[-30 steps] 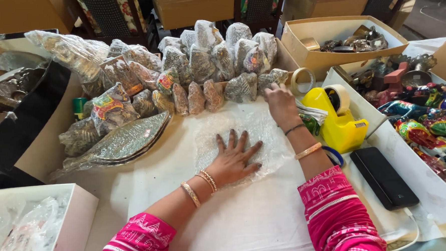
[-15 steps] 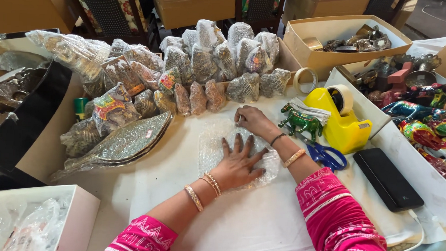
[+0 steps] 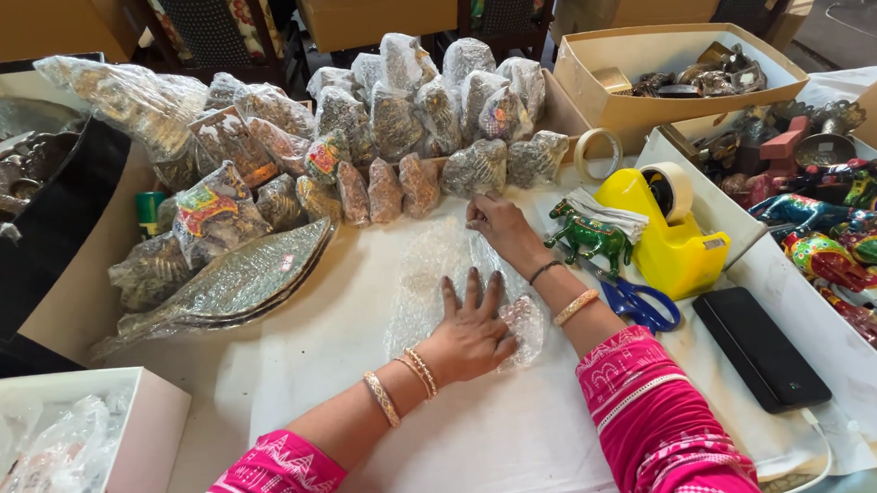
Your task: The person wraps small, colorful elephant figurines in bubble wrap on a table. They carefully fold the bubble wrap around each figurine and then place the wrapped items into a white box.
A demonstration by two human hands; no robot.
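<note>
A clear bubble wrap sheet (image 3: 427,276) lies flat on the white table (image 3: 489,446). My left hand (image 3: 469,329) presses palm-down on its near part, fingers spread. My right hand (image 3: 499,224) rests on the sheet's far right edge, fingers curled on the wrap. A green painted animal figurine (image 3: 587,235) stands just right of my right wrist. Both arms wear pink sleeves and bangles.
Several wrapped figurines (image 3: 404,127) are piled at the back. A wrapped leaf-shaped tray (image 3: 230,282) lies at left. A yellow tape dispenser (image 3: 671,237), blue scissors (image 3: 633,299), a tape roll (image 3: 597,155) and a black phone (image 3: 759,347) sit right. Boxes (image 3: 663,79) of painted figurines (image 3: 833,244) stand at right.
My right hand drew back from the right pile to the sheet's far edge. The green figurine now stands by the dispenser. My left hand slid slightly nearer on the wrap.
</note>
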